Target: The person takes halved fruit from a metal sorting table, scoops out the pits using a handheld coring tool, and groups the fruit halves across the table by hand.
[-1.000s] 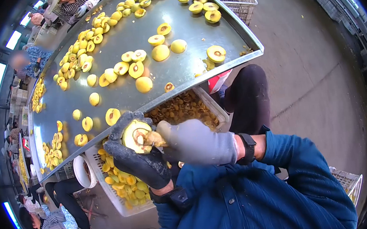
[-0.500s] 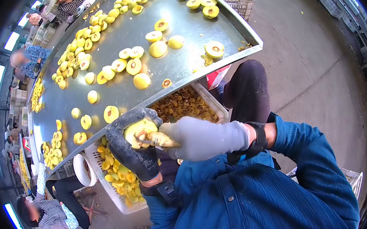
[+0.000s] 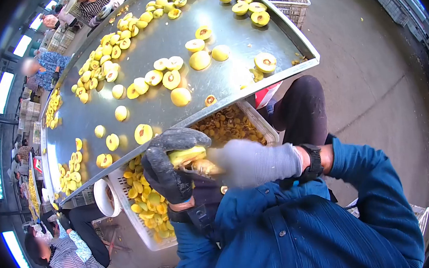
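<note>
1. Head view: the left hand (image 3: 165,166) curls around a fruit (image 3: 188,155), just off the near edge of the table (image 3: 151,107).
2. The right hand (image 3: 252,162) meets it; blur hides those fingers' grip, so I cannot tell.
3. This fruit seems partly worked; yellow pieces (image 3: 154,203) lie in a white crate (image 3: 146,234), brownish bits (image 3: 232,127) in another; brown-centred halves (image 3: 265,62) remain toward the near right corner.

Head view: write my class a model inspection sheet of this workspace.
Surface: metal table with raised rim, bearing cut yellow fruit.
Job's things: fruit piece in hand; crates of pieces by the table.
Clutter: small scraps near the table's right corner.
Left grip: black glove, closed on the fruit piece.
Right grip: gray glove, blurred, beside the fruit piece; hold unclear.
Cables: nothing seen.
Surroundings: co-worker and white bucket at left, floor at right.
</note>
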`<state>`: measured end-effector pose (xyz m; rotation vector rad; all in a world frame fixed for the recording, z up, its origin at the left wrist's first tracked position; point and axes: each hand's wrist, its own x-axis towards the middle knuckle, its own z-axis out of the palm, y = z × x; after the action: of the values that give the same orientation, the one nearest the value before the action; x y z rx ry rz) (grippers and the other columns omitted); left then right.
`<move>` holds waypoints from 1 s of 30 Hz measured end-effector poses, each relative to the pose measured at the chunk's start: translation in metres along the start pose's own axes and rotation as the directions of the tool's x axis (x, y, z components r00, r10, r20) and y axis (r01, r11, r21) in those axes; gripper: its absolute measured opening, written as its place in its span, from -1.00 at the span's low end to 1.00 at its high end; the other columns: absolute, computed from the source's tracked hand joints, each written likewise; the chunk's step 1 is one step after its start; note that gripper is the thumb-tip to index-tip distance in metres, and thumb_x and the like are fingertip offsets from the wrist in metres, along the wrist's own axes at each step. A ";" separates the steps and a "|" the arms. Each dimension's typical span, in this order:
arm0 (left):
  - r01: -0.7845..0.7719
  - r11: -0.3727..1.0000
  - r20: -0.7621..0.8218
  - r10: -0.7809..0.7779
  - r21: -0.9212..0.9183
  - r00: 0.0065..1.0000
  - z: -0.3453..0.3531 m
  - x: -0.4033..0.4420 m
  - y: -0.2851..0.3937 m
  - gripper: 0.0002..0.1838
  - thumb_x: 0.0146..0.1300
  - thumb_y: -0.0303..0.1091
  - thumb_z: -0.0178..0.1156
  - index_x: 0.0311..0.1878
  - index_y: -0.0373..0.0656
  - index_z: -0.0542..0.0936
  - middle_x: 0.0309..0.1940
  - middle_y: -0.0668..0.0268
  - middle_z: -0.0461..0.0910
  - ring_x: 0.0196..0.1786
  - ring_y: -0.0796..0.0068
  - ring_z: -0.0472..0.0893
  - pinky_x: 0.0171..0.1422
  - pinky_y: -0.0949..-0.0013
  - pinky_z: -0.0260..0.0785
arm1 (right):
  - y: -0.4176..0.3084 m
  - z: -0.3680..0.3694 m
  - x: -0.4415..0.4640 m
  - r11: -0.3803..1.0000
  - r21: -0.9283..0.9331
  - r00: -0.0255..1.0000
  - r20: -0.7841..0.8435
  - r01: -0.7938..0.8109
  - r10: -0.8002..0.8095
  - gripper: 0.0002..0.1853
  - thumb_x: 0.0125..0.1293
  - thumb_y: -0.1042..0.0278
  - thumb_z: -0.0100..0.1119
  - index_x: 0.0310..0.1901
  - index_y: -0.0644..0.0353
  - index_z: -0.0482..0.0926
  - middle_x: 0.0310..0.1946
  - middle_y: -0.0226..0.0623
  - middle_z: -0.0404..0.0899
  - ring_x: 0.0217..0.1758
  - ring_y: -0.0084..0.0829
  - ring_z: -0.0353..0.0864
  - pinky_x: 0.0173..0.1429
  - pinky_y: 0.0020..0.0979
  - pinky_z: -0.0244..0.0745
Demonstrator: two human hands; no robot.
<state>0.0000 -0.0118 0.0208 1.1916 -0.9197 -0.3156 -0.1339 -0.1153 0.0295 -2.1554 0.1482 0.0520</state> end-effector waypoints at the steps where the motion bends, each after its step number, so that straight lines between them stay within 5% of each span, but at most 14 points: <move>1: -0.024 0.995 0.052 0.019 0.102 0.998 -0.002 0.004 0.007 -0.31 0.48 0.19 -0.22 -0.36 -0.32 0.54 -0.43 0.06 0.62 -0.35 0.16 0.63 -0.18 0.19 0.51 | 0.007 0.004 0.002 0.987 -0.130 0.989 -0.099 0.092 -0.105 -0.74 0.22 0.21 0.20 -0.20 0.23 0.52 -0.49 0.02 0.60 -0.37 0.08 0.64 -0.33 -0.03 0.51; 3: -0.004 0.970 -0.016 0.008 0.242 1.000 0.001 0.004 0.014 -0.27 0.45 0.24 -0.17 -0.45 -0.32 0.54 -0.45 0.07 0.62 -0.36 0.15 0.62 -0.20 0.18 0.50 | 0.007 0.002 0.006 0.995 -0.058 0.995 -0.052 0.079 -0.082 -0.71 0.22 0.20 0.21 -0.17 0.26 0.54 -0.46 0.04 0.61 -0.35 0.08 0.64 -0.31 -0.08 0.52; 7: 0.039 0.984 0.062 -0.029 -0.173 0.998 -0.017 -0.008 -0.022 -0.39 0.49 0.19 -0.30 -0.32 -0.16 0.50 -0.42 0.11 0.56 -0.44 0.11 0.53 -0.29 0.03 0.46 | 0.019 0.022 0.011 0.877 0.466 0.992 -0.021 0.119 -0.123 -0.68 0.20 0.16 0.24 -0.22 0.30 0.58 -0.43 0.06 0.61 -0.35 0.08 0.63 -0.30 -0.10 0.51; 11: 0.015 0.828 0.183 0.106 -0.561 0.977 -0.004 -0.002 -0.041 -0.48 0.51 0.13 -0.26 -0.20 -0.15 0.46 -0.43 0.15 0.50 -0.42 0.16 0.51 -0.27 0.09 0.46 | 0.025 0.015 0.013 0.988 -0.021 0.989 -0.005 0.150 -0.151 -0.69 0.17 0.12 0.27 -0.26 0.23 0.57 -0.50 0.02 0.58 -0.40 0.05 0.62 -0.32 -0.08 0.49; 14: 0.085 0.813 -0.173 -0.223 -0.576 0.959 0.015 -0.008 -0.035 -0.44 0.51 0.16 -0.27 -0.12 -0.17 0.48 -0.36 0.06 0.56 -0.35 0.07 0.58 -0.19 0.07 0.52 | 0.042 0.027 0.020 0.966 -0.172 0.962 -0.157 0.194 -0.221 -0.72 0.17 0.12 0.26 -0.26 0.16 0.52 -0.50 -0.07 0.58 -0.42 0.02 0.62 -0.35 -0.09 0.49; 16: 0.117 0.720 -0.435 -0.532 -0.684 0.727 0.018 -0.006 -0.035 -0.53 0.53 0.07 -0.21 0.03 -0.14 0.46 -0.28 0.08 0.58 -0.28 0.09 0.61 -0.08 0.08 0.55 | 0.075 0.037 0.036 0.920 -0.307 0.895 -0.293 0.245 -0.336 -0.79 0.18 0.16 0.24 -0.24 0.05 0.51 -0.40 -0.25 0.64 -0.41 -0.13 0.66 -0.38 -0.17 0.53; 19: 0.112 0.983 -0.591 -0.006 0.143 0.807 -0.002 -0.013 -0.047 -0.50 0.52 0.05 -0.14 0.10 -0.23 0.45 -0.16 0.12 0.60 -0.15 0.17 0.61 0.11 0.11 0.53 | 0.145 0.070 0.046 0.905 -0.426 0.989 -0.125 0.017 -0.077 -0.85 0.15 0.29 0.20 -0.25 0.06 0.56 -0.43 -0.26 0.66 -0.37 -0.16 0.69 -0.38 -0.17 0.54; 21: 0.096 0.922 -0.680 -0.345 -0.376 0.646 -0.041 -0.011 -0.039 -0.36 0.51 0.14 -0.22 0.00 -0.37 0.50 -0.13 0.09 0.61 -0.20 0.22 0.63 0.09 0.17 0.56 | 0.199 0.091 0.029 0.829 -0.550 0.990 0.031 -0.098 0.137 -0.88 0.13 0.36 0.15 -0.29 0.12 0.59 -0.47 -0.18 0.66 -0.37 -0.09 0.69 -0.35 -0.13 0.55; 22: 0.098 0.987 -0.459 -0.146 -0.126 0.876 -0.104 -0.025 -0.069 -0.28 0.51 0.20 -0.33 -0.06 -0.37 0.53 -0.18 0.10 0.62 -0.23 0.23 0.64 0.04 0.20 0.58 | 0.211 0.093 0.019 0.842 -0.530 0.984 0.068 -0.103 0.163 -0.89 0.13 0.37 0.13 -0.33 0.16 0.59 -0.48 -0.12 0.65 -0.38 -0.06 0.69 -0.34 -0.09 0.55; 24: 0.123 0.992 -0.723 -0.098 -0.018 0.684 -0.129 -0.037 -0.055 -0.26 0.51 0.20 -0.36 -0.14 -0.34 0.58 -0.22 0.14 0.64 -0.22 0.26 0.63 -0.01 0.29 0.55 | 0.224 0.098 0.022 0.864 -0.459 0.977 -0.037 -0.205 0.212 -0.86 0.13 0.34 0.11 -0.33 0.20 0.58 -0.50 -0.05 0.64 -0.40 -0.02 0.68 -0.33 -0.05 0.55; 25: 0.215 0.938 -0.738 0.059 0.270 0.672 -0.156 -0.048 -0.062 -0.36 0.53 0.11 -0.26 -0.11 -0.33 0.58 -0.19 0.13 0.63 -0.15 0.27 0.62 0.03 0.29 0.50 | 0.227 0.100 0.022 0.872 -0.413 0.965 -0.090 -0.262 0.248 -0.84 0.13 0.32 0.10 -0.34 0.22 0.58 -0.51 -0.02 0.63 -0.40 0.00 0.68 -0.32 -0.03 0.54; 26: 0.279 0.660 -0.561 0.261 0.697 0.785 -0.196 -0.058 -0.074 -0.55 0.51 -0.06 -0.07 -0.06 -0.33 0.57 -0.14 0.12 0.62 -0.08 0.24 0.60 0.10 0.24 0.43 | 0.227 0.099 0.021 0.881 -0.389 0.963 -0.107 -0.271 0.249 -0.83 0.13 0.31 0.11 -0.34 0.22 0.57 -0.51 -0.01 0.63 -0.41 0.00 0.67 -0.33 -0.03 0.54; 28: 0.427 0.422 -0.567 0.294 0.800 0.770 -0.215 -0.049 -0.090 -0.69 0.42 -0.23 0.10 -0.05 -0.34 0.56 -0.08 0.09 0.60 -0.03 0.20 0.57 0.15 0.19 0.37 | 0.220 0.093 0.024 0.896 -0.340 0.957 -0.146 -0.287 0.251 -0.82 0.12 0.29 0.11 -0.36 0.23 0.57 -0.51 0.00 0.63 -0.43 0.02 0.66 -0.35 -0.02 0.53; 30: 0.205 0.450 -0.361 0.295 0.869 0.885 -0.182 -0.014 -0.092 -0.73 0.39 -0.30 0.15 -0.01 -0.32 0.57 -0.02 0.14 0.62 0.06 0.24 0.57 0.20 0.25 0.36 | 0.223 0.098 0.019 0.921 -0.305 0.967 -0.141 -0.244 0.210 -0.79 0.16 0.25 0.13 -0.30 0.22 0.50 -0.54 0.00 0.60 -0.43 0.05 0.64 -0.35 0.01 0.50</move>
<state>0.1507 0.0815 -0.0811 2.1151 -0.6502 0.6286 -0.1410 -0.1581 -0.2103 -2.4566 0.4821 0.1026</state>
